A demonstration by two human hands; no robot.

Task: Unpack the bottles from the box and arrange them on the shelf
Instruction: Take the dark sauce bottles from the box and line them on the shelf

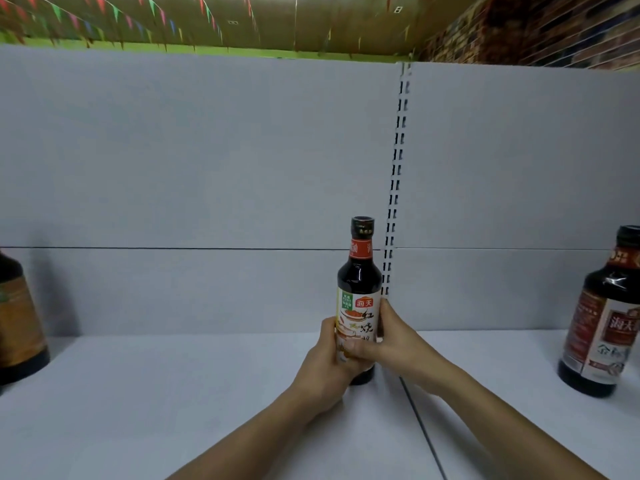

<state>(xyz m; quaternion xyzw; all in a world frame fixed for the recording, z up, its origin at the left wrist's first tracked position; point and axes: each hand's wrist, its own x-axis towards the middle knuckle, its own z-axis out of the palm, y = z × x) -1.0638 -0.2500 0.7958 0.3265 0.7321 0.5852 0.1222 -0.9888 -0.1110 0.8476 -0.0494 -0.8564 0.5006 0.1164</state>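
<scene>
A dark sauce bottle (360, 282) with a black cap, red neck band and white label stands upright on the white shelf (173, 393), just left of the seam between two shelf boards. My left hand (327, 362) grips its lower body from the left. My right hand (394, 337) wraps around it from the right, fingers over the label. The bottle's base shows below my hands and touches the shelf. The box is out of view.
A larger dark bottle (602, 317) with a red-brown label stands at the far right of the shelf. Another dark bottle (17, 323) is cut off at the left edge. The grey back panel (207, 168) has a slotted upright (398, 161).
</scene>
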